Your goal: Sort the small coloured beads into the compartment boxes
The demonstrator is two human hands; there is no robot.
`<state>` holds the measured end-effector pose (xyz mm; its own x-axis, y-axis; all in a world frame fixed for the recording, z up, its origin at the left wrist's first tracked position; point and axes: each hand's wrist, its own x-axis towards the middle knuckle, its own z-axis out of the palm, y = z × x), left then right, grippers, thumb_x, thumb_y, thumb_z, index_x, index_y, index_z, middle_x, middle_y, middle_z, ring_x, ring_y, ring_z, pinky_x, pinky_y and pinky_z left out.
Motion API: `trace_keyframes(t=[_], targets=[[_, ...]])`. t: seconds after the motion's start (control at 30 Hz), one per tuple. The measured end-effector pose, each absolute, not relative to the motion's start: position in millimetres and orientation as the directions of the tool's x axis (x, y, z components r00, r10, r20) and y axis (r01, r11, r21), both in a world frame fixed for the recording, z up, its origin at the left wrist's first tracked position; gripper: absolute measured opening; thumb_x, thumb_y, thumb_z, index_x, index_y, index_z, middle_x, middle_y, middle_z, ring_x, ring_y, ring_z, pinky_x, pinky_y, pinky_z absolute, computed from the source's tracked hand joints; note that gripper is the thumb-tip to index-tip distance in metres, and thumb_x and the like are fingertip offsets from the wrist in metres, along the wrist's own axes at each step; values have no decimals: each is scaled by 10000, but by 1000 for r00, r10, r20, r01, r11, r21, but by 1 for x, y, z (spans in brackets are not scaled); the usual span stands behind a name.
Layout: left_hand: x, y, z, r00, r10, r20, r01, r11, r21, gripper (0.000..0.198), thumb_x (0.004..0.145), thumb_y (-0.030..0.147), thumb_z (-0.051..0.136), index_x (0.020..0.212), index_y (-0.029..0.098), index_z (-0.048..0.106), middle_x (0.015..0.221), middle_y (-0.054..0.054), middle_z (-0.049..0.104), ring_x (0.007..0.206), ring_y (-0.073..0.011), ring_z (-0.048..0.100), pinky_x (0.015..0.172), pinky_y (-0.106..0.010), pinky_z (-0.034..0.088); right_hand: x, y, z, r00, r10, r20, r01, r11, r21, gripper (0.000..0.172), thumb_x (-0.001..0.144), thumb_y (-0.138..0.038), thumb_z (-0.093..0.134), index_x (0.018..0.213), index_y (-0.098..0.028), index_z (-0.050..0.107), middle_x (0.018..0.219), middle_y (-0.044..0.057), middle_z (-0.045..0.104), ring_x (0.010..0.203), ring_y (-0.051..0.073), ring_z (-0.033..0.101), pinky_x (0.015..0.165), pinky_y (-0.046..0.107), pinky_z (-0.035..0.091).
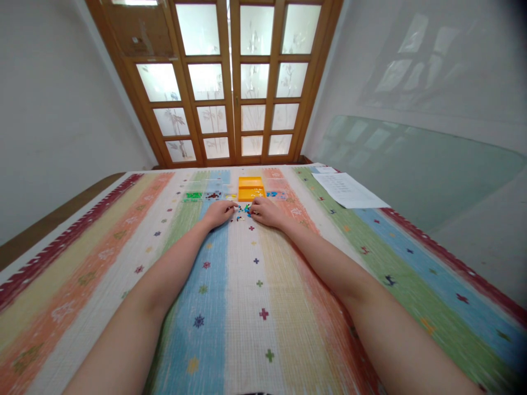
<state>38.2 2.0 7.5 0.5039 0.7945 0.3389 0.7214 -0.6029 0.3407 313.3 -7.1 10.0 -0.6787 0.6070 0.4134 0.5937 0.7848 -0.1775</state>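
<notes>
Your two bare arms stretch forward across a striped cloth (247, 285) in bands of blue, white, yellow, orange and green. Your left hand (219, 212) and right hand (267, 212) lie palm down, near each other, at the far end. Between them sits a loose mixed cluster of small pieces (246, 210), mostly blue and dark. The fingers of both hands are curled down with their tips at the cluster. The hands are too small in view to tell whether either has a piece pinched.

Just beyond the cluster stands an orange tray (251, 188) with a few light bits inside. Beside it lie a green group (193, 195), a dark red group (213, 195) and a blue group (275, 194), each apart from the others. From this layout, part of the pieces look already parted by colour, and the mixed cluster looks like what is left.

A sheet of paper (348, 190) lies well to the right, near the far right corner. The cloth's left edge drops to a brown floor strip (49, 222). The wide stretch of cloth around your forearms gives room to move. Wooden doors (230, 82) with frosted panes stand behind.
</notes>
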Motion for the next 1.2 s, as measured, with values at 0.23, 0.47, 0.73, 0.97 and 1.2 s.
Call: trace_keyframes(t=[0.23,0.47,0.73,0.97,1.2], targets=[[41,-1,11,526,785,327,721,-616,318,345,991,246,522,1217,241,783,1202,-55,783,1097,-231,708,993,-345,524,311,-5,6,-607,652,455,585,753,-299,175,1020,-216,563,1010,-186,735,1044,94,691,979,223,611,869,330,462],[47,-4,10,572,753,326,706,-654,271,320,1007,270,528,1204,245,779,1220,-63,772,1129,-236,693,1016,-366,522,334,19,0,-213,824,524,626,527,-575,172,981,-271,549,989,-206,708,985,66,749,881,216,649,822,327,486],[56,-11,14,686,634,356,614,-768,184,322,1053,297,483,1213,230,754,1199,-96,735,1173,-246,630,1045,-399,494,373,51,-15,119,833,541,562,392,-728,211,884,-321,582,997,-203,716,975,75,759,881,241,679,870,386,528],[64,-17,16,678,648,347,634,-755,170,347,1036,281,508,1308,238,718,1290,-105,676,1252,-262,564,1134,-431,427,376,54,-16,179,846,503,540,343,-769,351,917,-307,544,1199,-182,711,1098,122,771,1001,270,712,960,436,554],[71,-20,11,640,708,299,693,-700,174,452,1000,175,482,1357,326,715,1292,-85,652,1219,-263,539,1116,-424,424,366,42,-11,139,855,500,582,338,-740,362,949,-275,521,1251,-177,694,1137,116,758,1025,254,704,987,426,547]])
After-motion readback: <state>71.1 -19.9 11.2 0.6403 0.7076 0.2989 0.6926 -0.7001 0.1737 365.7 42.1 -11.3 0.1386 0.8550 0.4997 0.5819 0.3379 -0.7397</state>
